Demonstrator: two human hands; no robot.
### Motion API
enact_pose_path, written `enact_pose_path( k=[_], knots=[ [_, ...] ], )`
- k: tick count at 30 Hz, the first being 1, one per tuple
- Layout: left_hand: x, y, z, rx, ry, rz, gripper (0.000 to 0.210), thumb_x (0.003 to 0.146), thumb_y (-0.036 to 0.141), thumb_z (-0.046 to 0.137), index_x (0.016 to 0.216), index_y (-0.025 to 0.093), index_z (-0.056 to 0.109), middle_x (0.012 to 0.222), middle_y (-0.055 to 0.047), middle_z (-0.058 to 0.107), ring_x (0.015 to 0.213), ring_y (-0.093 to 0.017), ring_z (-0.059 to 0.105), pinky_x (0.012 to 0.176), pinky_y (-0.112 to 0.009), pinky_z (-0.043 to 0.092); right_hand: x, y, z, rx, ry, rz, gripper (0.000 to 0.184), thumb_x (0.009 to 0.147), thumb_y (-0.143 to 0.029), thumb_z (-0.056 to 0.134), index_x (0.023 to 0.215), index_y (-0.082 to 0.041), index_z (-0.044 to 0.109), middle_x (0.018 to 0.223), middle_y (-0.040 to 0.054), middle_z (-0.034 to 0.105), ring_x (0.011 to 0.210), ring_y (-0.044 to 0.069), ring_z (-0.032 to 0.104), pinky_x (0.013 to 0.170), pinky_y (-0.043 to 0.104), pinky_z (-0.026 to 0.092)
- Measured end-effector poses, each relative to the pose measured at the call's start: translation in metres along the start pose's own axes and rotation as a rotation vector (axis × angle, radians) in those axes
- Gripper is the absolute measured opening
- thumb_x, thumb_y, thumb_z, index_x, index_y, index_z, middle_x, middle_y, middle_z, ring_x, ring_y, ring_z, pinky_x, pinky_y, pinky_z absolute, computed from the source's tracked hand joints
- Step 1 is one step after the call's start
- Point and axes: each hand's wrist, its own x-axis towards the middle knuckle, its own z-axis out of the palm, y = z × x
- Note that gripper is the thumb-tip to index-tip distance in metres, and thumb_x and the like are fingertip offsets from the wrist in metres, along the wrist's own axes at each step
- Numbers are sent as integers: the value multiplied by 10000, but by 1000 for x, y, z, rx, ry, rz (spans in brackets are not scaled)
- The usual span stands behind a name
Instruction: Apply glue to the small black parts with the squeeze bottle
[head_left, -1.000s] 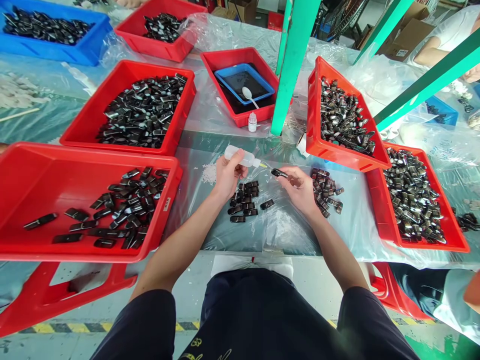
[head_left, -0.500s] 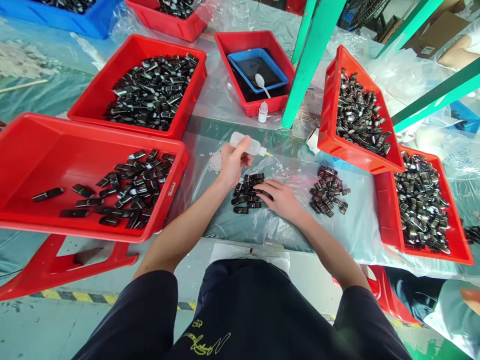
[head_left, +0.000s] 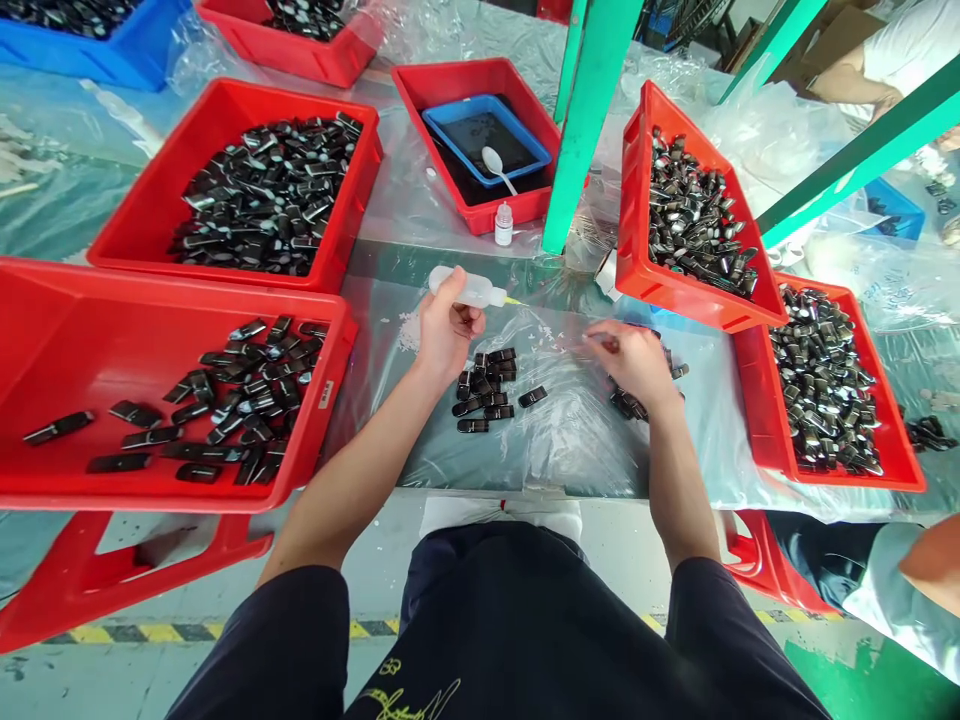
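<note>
My left hand [head_left: 444, 335] is closed round a clear squeeze bottle [head_left: 478, 291], which lies nearly level with its thin yellow tip pointing right. Below it on the plastic-covered table sits a group of small dark, glossy clip-like pieces [head_left: 486, 388]. One such piece [head_left: 533, 396] lies apart, just right of the group. My right hand [head_left: 639, 362] is over a second small pile of dark pieces [head_left: 628, 404], partly covering it. Its fingers are curled into a pinch; what they hold, if anything, is too small to make out. Small white bits [head_left: 549, 336] lie between the hands.
Red bins of dark pieces flank me: a near left bin [head_left: 150, 300], a far left bin [head_left: 367, 150], and a tilted bin [head_left: 634, 230] by a lower right bin [head_left: 750, 390]. A green post [head_left: 574, 150] rises beside a small bottle [head_left: 503, 226] and blue tray [head_left: 480, 105]. Another person's arm [head_left: 855, 88] shows far right.
My right hand has left the middle group and moved right to the other pile. A single piece now shows apart beside the group. My left hand still holds the bottle. The view has shifted slightly.
</note>
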Motion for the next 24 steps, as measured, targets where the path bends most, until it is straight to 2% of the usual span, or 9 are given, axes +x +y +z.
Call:
enact_pose_path(
  k=[4,8,13,16,21,24],
  knots=[
    [0,2,1,-4,-4,-24,540,838,739,743,711,237,588,523,28,478,426,-102,450,400,-290,334,-3,24,-30,-140,-121,329,127,895,-324,732,1001,-260,760,791,10,721,721,202,618,683,328,413],
    [-1,3,1,4,2,-29,545,855,749,724,719,241,581,532,21,500,434,-103,461,403,-290,341,-8,29,-37,-169,-210,412,199,800,-368,776,960,-261,729,794,-19,692,676,172,597,624,312,389],
    [-3,5,3,6,-6,-31,533,877,718,727,717,238,560,545,24,512,436,-99,485,406,-281,351,-8,29,-34,-222,-230,424,181,751,-358,786,883,-266,705,825,-13,706,688,174,610,606,308,390],
    [-3,6,4,8,-10,-32,533,880,707,734,713,237,546,542,28,503,433,-101,493,406,-282,356,-6,30,-29,-152,-214,394,141,774,-313,769,862,-261,671,775,-18,693,680,172,602,615,305,394],
    [-4,7,4,-1,-10,-51,537,879,717,732,726,235,551,552,22,520,446,-105,507,414,-278,387,2,25,-11,260,-45,209,306,894,-517,704,869,-270,525,694,-4,622,667,194,597,621,334,466],
    [-6,9,6,6,-9,-65,532,896,713,713,735,234,547,554,30,512,447,-100,502,422,-270,389,7,13,3,497,22,156,401,886,-605,677,846,-291,431,693,3,576,683,220,629,604,357,499]
  ],
)
